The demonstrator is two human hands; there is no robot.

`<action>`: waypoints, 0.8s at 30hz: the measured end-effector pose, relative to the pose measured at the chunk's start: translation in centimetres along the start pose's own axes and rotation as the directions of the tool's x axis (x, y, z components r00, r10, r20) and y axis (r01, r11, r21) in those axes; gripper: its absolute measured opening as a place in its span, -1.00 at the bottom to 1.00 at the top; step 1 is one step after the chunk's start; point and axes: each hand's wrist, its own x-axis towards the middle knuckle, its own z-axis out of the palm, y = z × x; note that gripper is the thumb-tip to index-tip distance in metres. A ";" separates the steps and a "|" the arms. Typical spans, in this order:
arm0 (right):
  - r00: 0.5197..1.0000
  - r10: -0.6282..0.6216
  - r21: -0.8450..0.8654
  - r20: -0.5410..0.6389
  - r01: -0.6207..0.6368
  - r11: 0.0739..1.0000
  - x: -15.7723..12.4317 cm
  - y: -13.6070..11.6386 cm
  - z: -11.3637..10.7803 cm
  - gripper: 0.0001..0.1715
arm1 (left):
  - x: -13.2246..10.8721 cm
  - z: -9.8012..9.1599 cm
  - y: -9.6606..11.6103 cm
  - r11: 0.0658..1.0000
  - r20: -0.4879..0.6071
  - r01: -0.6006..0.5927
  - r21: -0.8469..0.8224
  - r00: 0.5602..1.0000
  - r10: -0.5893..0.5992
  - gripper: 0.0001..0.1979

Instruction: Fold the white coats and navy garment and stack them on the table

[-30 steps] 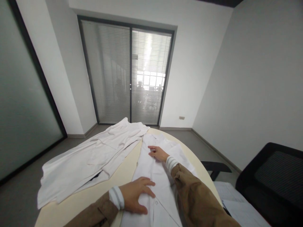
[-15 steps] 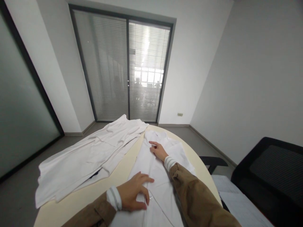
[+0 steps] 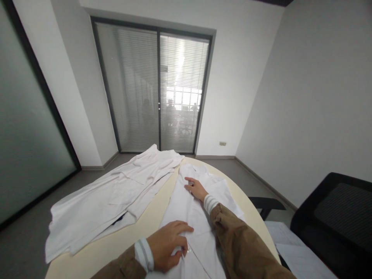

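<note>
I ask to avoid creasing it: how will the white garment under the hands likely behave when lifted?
The white garment is probably floppy, as soft wrinkles run across it. It looks light, its cloth seeming thin. Spread on the table, it should hardly roll.

One head-worn view, forward and down (table [image 3: 116,242] close below)

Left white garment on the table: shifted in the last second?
No, no visible shift: the left white garment lies in the same place against the table.
</note>
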 end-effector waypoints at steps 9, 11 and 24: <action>0.994 0.069 -0.098 -0.088 -0.077 0.992 3.5 0.9 0.7 -0.44 | 0.0 0.2 0.4 0.999 0.055 0.010 0.051 0.998 -0.013 -0.56; 0.988 0.060 -0.137 -0.145 -0.080 0.987 4.4 1.1 0.8 -0.45 | -0.2 0.3 0.0 0.996 0.109 0.032 0.077 0.993 -0.041 -0.40; 0.960 -0.097 -0.275 -0.262 0.022 0.961 10.6 0.2 1.6 -0.26 | 0.3 3.5 -4.6 0.908 0.048 -0.049 0.416 0.998 0.032 -0.66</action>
